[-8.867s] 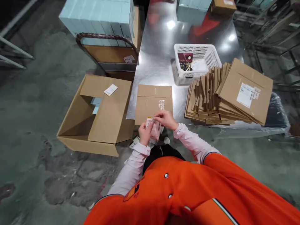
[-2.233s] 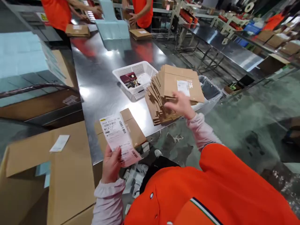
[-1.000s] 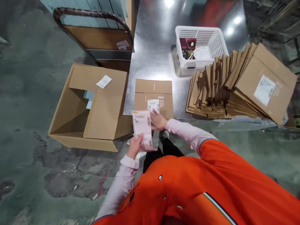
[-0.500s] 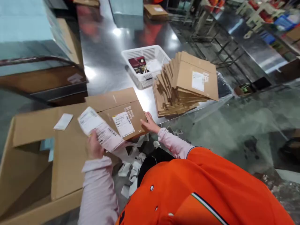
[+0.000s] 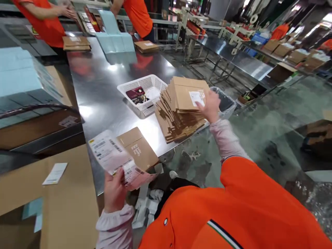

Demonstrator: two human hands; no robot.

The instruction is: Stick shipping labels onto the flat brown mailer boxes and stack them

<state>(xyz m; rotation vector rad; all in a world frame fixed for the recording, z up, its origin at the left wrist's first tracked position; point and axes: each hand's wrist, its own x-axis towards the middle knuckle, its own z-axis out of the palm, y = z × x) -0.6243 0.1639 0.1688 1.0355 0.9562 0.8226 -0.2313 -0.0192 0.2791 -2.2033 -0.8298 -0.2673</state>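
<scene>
Left hand point(image 5: 114, 192): gripping a strip of shipping labels point(image 5: 114, 157), held up over the near tabletop point(image 5: 103, 100) edge.
Right hand point(image 5: 211, 105): fingers spread flat on the top labelled carton of the cardboard stack point(image 5: 181, 107).
Flat carton point(image 5: 138, 148): lying just beside the labels.
White basket point(image 5: 142, 93): left of the stack.

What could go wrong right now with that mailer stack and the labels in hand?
The right hand rests on the top mailer of the fanned, leaning stack, which sits near the table edge; a push might slide mailers onto the floor. The label strip in the left hand droops and may stick to itself.
</scene>
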